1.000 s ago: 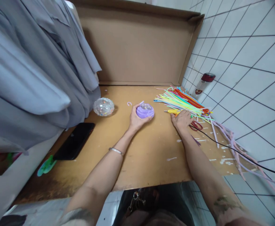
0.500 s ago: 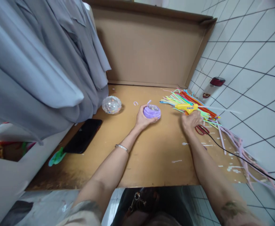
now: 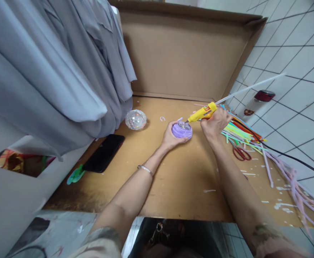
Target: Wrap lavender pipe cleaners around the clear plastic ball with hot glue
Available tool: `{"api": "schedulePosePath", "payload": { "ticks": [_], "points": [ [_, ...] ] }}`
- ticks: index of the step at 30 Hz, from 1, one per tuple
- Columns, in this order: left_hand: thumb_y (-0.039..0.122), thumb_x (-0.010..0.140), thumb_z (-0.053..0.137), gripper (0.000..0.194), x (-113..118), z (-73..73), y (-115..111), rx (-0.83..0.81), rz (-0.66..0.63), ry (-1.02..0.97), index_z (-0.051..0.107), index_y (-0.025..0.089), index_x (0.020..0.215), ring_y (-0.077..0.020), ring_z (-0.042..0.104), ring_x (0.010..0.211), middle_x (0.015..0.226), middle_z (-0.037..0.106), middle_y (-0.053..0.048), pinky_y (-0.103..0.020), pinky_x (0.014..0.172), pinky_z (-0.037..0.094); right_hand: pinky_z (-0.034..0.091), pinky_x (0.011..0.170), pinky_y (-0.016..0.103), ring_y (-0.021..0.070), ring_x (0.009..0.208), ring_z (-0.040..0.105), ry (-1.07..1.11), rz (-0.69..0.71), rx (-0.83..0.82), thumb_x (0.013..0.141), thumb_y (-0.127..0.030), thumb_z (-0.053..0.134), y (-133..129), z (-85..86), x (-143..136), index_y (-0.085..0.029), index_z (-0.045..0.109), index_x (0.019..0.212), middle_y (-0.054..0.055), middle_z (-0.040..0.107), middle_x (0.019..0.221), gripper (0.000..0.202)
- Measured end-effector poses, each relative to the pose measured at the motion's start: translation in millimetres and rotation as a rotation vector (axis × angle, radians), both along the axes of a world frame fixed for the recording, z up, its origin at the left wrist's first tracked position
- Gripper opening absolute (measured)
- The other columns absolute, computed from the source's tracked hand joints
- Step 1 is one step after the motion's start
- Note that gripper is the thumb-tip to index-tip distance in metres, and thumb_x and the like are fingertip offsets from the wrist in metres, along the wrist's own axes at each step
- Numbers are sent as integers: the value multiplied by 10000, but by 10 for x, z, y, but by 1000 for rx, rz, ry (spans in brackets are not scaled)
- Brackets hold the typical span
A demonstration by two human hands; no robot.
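Note:
My left hand [image 3: 172,138] is wrapped round a ball covered in coils of purple pipe cleaner [image 3: 182,133]. A grey patch shows bare on its top, and a short loose end sticks up there. My right hand [image 3: 215,123] grips a yellow hot glue gun [image 3: 202,113], a long clear glue stick [image 3: 250,88] jutting from its back. The gun's nozzle points down at the ball's top, at or very near the bare patch; I cannot tell whether it touches.
A clear ball [image 3: 136,119] and a black phone [image 3: 103,153] lie to the left. Right are many coloured pipe cleaners [image 3: 237,131], red-handled scissors [image 3: 242,153] and a red-capped bottle [image 3: 260,102] by the tiled wall. Cardboard [image 3: 184,53] stands at the back; grey cloth [image 3: 73,64] hangs left.
My right hand has brought the glue gun up and left from the pipe cleaner pile to the purple ball, nozzle tilted down. The scissors now show fully. The view has shifted slightly.

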State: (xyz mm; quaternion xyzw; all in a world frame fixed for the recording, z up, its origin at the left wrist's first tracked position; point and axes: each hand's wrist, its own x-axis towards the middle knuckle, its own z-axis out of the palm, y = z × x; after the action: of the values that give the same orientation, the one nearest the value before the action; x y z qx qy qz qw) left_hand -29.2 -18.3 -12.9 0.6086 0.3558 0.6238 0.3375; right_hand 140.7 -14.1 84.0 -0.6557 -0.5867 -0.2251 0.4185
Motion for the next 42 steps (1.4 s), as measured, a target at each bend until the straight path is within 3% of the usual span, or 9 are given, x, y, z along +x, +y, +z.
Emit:
{"api": "schedulePosePath", "payload": {
  "ticks": [6,17,26,34,42],
  "points": [
    [298,512,933,818,9,30,-34,16,-31,47,515,239,1212,-283,662,1183,1306,645,-114,-478,1024,543,373,901,476,316,993,552,-46,68,-65,733,-227,514,-63,90,28,-181,591,970,121,635,972,253],
    [293,507,929,822,15,48,-69,32,-58,70,527,251,1222,-296,638,1237,1339,633,-107,-567,1101,496,408,853,436,316,972,589,-32,71,-140,740,-238,568,-85,78,147,-178,601,979,127,673,969,248],
    [328,507,942,836,29,65,-94,19,-102,94,521,239,1224,-293,654,1206,1315,645,-118,-481,1058,529,403,903,471,339,1032,593,-40,134,-188,789,-213,561,-127,90,95,-168,596,1019,147,670,1020,237],
    [345,510,938,832,26,65,-97,48,-89,124,527,242,1225,-292,658,1164,1261,660,-101,-470,1033,535,413,883,442,339,1041,603,-76,128,-186,802,-200,563,-143,96,90,-159,628,1073,155,695,1027,281],
    [343,508,932,816,25,98,-120,20,-107,107,524,259,1209,-301,645,1173,1257,649,-88,-522,1057,513,414,855,424,346,1020,628,-83,91,-206,792,-191,583,-171,136,70,-171,671,1005,161,725,1019,231]
  ]
}}
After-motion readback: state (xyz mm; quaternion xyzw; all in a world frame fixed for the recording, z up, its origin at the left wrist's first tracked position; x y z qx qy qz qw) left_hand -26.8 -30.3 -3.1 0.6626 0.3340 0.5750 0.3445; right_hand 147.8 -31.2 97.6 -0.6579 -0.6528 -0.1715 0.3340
